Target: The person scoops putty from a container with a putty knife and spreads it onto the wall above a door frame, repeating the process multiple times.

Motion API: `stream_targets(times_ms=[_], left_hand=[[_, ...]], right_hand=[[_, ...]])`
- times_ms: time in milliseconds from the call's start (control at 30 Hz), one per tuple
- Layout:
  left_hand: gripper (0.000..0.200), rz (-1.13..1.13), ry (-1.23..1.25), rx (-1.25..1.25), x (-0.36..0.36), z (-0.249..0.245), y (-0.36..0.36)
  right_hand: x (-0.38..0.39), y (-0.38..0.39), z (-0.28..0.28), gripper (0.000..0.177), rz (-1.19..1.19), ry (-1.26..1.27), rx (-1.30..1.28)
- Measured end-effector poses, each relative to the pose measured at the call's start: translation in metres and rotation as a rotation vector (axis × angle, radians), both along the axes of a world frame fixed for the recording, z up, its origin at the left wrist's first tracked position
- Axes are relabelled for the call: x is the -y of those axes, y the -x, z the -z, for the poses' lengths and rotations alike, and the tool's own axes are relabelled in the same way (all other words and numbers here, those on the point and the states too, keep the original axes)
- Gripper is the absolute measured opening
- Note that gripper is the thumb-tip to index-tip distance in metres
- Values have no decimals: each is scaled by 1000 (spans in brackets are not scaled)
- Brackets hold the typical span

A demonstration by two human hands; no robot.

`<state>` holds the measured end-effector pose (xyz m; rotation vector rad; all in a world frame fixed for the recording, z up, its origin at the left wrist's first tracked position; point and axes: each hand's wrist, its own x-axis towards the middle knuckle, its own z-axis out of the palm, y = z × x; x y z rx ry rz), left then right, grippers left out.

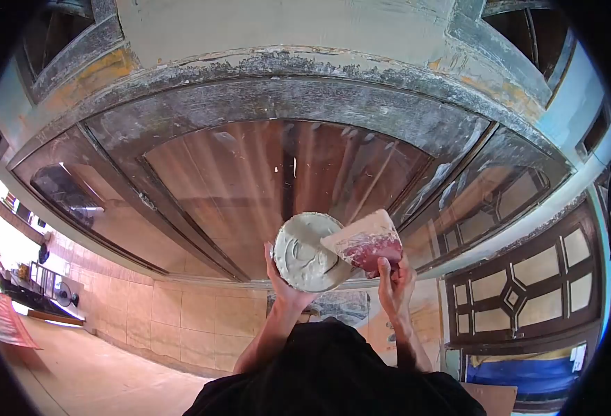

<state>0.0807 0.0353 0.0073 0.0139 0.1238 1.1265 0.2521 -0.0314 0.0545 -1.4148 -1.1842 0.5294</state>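
Observation:
My left hand [289, 295] is wrapped round the lower left side of a round tub [282, 272], held up in front of my chest. Thick off-white putty [304, 251] fills it, its surface swirled and ridged. In my right hand [396, 290], thumb on top, is a flat red putty spreader [376, 251]. Pale putty coats its upper part, and one corner overlaps the tub's right rim. Beyond my hands stands a dark wood-framed window or door panel [278, 97] with reddish-brown panes, its frame smeared with pale filler.
Above the frame is a pale, plastered wall [285, 24] with rough, chipped edges. A dark wooden door with pale panels [534, 277] stands at the right. Tiled floor [111, 367] stretches to the lower left, with a fan [64, 295] farther back and a red striped cloth [7, 322].

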Motion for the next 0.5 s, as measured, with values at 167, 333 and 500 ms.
stream_targets(times_ms=[167, 333, 500], left_hand=[[73, -1, -18, -4, 3, 1, 5], [81, -8, -52, 30, 7, 1, 13], [83, -10, -84, 18, 13, -6, 19]], right_hand=[[9, -14, 21, 6, 47, -116, 250], [12, -11, 15, 8, 15, -394, 588], [4, -18, 4, 15, -53, -361, 743]])
